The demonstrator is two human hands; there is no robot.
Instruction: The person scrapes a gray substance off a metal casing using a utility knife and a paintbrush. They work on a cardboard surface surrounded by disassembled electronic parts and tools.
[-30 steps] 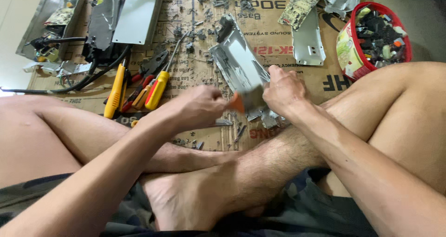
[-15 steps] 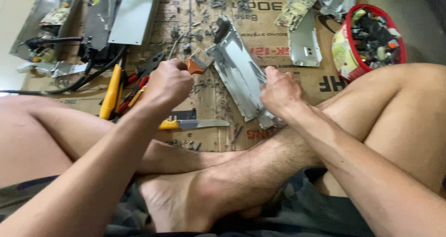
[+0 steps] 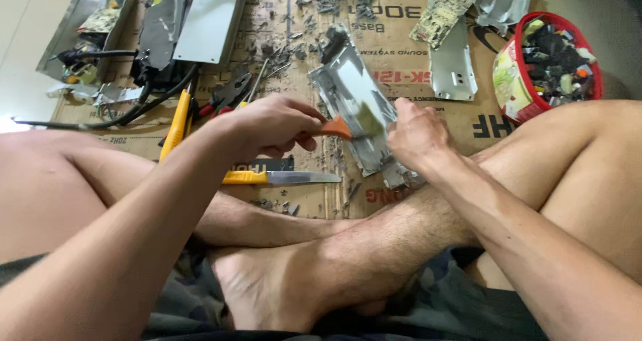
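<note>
Left hand (image 3: 271,124) clamped in a closed grip on an orange-handled brush (image 3: 348,127), bristles blurred against the bent metal plate (image 3: 351,100). Right hand (image 3: 418,137) closed on that plate's near edge, propping it tilted above the cardboard sheet (image 3: 401,53) on the floor. Just below, lying flat: yellow-handled knife (image 3: 281,177); at far right, red basket (image 3: 518,110) of parts.

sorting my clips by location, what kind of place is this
Probably a makeshift floor workspace for stripping old electronics. Flattened cardboard serves as the work mat, strewn with metal casings, a circuit board and hand tools, beside a red basket of salvaged parts.
</note>
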